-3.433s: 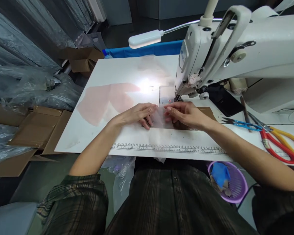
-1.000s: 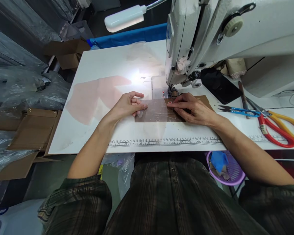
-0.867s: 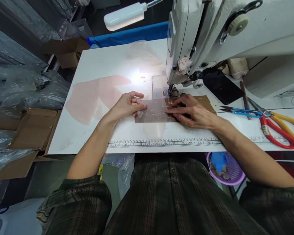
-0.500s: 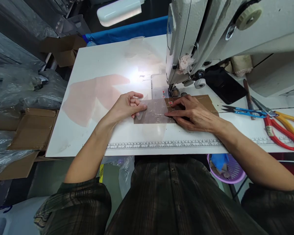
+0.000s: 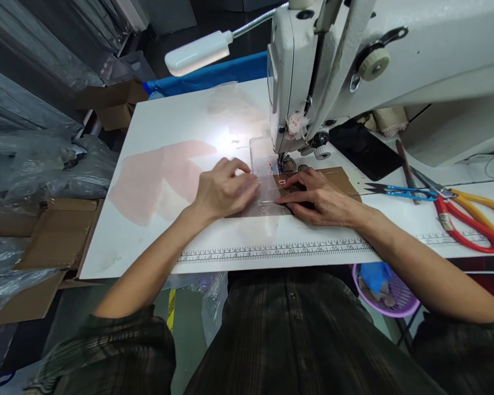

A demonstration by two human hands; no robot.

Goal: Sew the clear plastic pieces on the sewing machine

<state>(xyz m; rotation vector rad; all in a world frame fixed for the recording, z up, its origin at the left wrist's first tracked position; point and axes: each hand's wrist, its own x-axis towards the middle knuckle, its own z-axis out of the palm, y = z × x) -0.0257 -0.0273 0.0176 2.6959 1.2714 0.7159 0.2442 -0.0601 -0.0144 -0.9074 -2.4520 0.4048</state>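
Note:
My right hand (image 5: 319, 198) lies with fingers spread on a flat brown piece (image 5: 340, 180), pressing it and the edge of a sheer pale fabric (image 5: 267, 189) that overlaps it. Both lie just in front of the sewing machine's needle and presser foot (image 5: 280, 161). Over the left part of the sheer fabric is my left hand (image 5: 227, 189), its fingers bent and smeared by motion. Whether it grips the fabric is hidden. A small red-and-white mark (image 5: 282, 181) shows on the brown piece near my right fingertips.
Sheer pink cut pieces (image 5: 158, 175) lie at left on the white table (image 5: 123, 247). A printed ruler (image 5: 275, 253) runs along the front edge. At right are blue thread snips (image 5: 403, 191), red-and-orange scissors (image 5: 456, 211) and a black phone-like slab (image 5: 366, 151). A purple basket (image 5: 401, 307) stands below.
My left hand has moved right over the sheer fabric, covering the corner it pinched before. My right hand keeps its place on the brown piece. The camera view has shifted slightly.

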